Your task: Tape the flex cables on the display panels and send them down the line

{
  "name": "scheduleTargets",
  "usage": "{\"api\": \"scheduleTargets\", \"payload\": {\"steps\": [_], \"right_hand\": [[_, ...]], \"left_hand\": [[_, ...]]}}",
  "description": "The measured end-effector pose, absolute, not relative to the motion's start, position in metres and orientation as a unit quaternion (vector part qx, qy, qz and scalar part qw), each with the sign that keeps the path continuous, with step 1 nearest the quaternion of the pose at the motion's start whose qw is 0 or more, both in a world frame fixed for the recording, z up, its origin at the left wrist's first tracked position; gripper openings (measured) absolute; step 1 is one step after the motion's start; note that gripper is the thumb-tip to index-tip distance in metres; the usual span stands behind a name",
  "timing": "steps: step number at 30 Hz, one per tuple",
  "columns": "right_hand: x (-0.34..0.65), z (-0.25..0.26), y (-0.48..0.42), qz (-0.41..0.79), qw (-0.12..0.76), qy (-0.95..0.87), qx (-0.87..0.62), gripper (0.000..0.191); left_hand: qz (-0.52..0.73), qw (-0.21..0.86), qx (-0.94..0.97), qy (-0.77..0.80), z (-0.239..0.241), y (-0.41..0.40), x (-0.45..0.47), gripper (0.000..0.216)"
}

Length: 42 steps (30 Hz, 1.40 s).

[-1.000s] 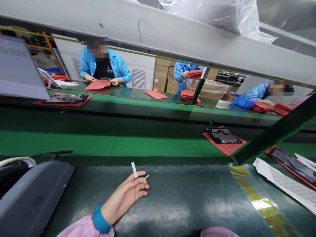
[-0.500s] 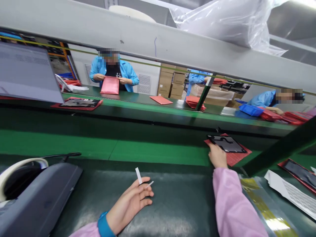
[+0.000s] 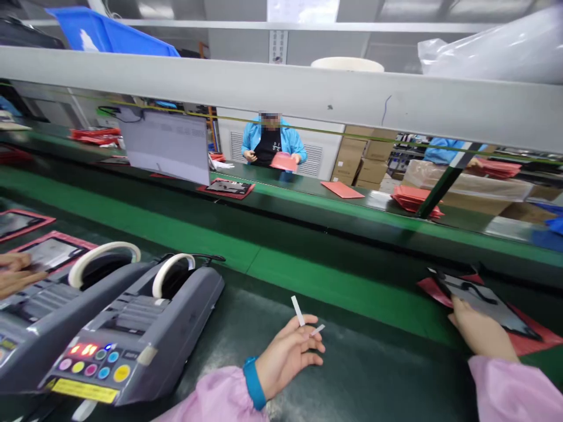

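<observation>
My left hand, with a blue cuff at the wrist, is held over the dark bench with its fingers loosely bent. Two short strips of white tape hang from its fingertips, and their free ends stick out. At the right, my right hand grips the near left edge of a flat grey panel with a black border. A dark, bent band runs across that panel. Under it lies a red bubble-wrap sheet, showing on both sides. My right fingertips are partly hidden.
Two grey tape dispensers with white rolls stand at the left; a co-worker's hands are beyond them. A green conveyor strip crosses behind the bench. A slanting post and a shelf beam stand further back. A person in blue holds a red pouch.
The view has swung left, bringing the tape dispensers into sight. My right hand stays at the panel, which now looks more tilted. My left hand keeps its tape strips.
</observation>
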State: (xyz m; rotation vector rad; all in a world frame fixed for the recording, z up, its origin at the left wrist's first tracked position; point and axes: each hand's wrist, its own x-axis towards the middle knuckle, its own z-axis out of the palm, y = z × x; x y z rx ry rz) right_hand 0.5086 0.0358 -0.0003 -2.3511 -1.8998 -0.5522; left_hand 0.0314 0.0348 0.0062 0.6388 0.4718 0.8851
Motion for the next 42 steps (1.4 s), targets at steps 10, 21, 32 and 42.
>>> {"api": "scheduleTargets", "payload": {"steps": [10,21,32,42], "right_hand": [[0.268,0.019,-0.08,-0.218,0.142,-0.855,-0.449,0.052],[0.245,0.002,-0.094,0.44,0.528,-0.494,-0.532,0.027],[0.246,0.03,-0.074,0.552,0.545,-0.298,-0.556,0.063],[0.279,0.002,-0.082,0.536,0.442,-0.429,-0.576,0.069]], "left_hand": [[0.546,0.705,0.305,0.334,0.016,0.049,0.025,0.062],[0.535,0.665,0.345,0.391,0.007,-0.004,0.002,0.08],[0.523,0.624,0.497,0.3,-0.007,-0.016,0.01,0.05],[0.478,0.578,0.564,0.346,-0.009,0.0,0.0,0.052]]}}
